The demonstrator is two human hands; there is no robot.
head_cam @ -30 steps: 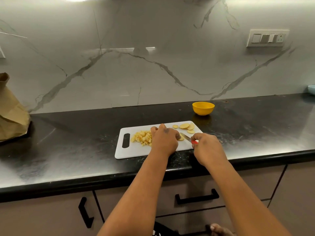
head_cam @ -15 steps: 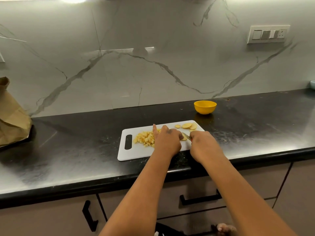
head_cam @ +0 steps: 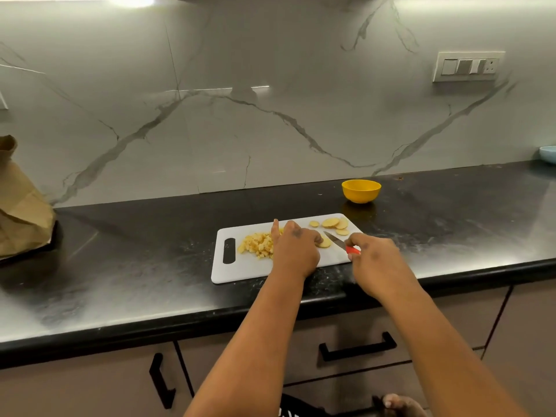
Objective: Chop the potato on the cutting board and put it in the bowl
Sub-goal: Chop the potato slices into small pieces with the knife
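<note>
A white cutting board (head_cam: pixel 240 269) lies on the black counter. On its left part is a pile of diced potato (head_cam: pixel 255 245). Round potato slices (head_cam: pixel 332 224) lie at its far right corner. My left hand (head_cam: pixel 296 251) rests over the board's middle, its fingertips holding a potato slice (head_cam: pixel 325 242) down. My right hand (head_cam: pixel 376 260) grips a red-handled knife (head_cam: pixel 341 243) whose blade points toward that slice. A yellow bowl (head_cam: pixel 361 191) stands behind the board on the right, and its inside is not visible.
A brown paper bag (head_cam: pixel 21 212) stands at the counter's far left. A pale blue dish (head_cam: pixel 547 154) shows at the right edge. A switch plate (head_cam: pixel 467 66) is on the marble wall. Drawers with black handles sit below the counter edge.
The knife has drawn back to the right, so its blade and red handle now show beside the slice under my left fingertips. The view shifted slightly.
</note>
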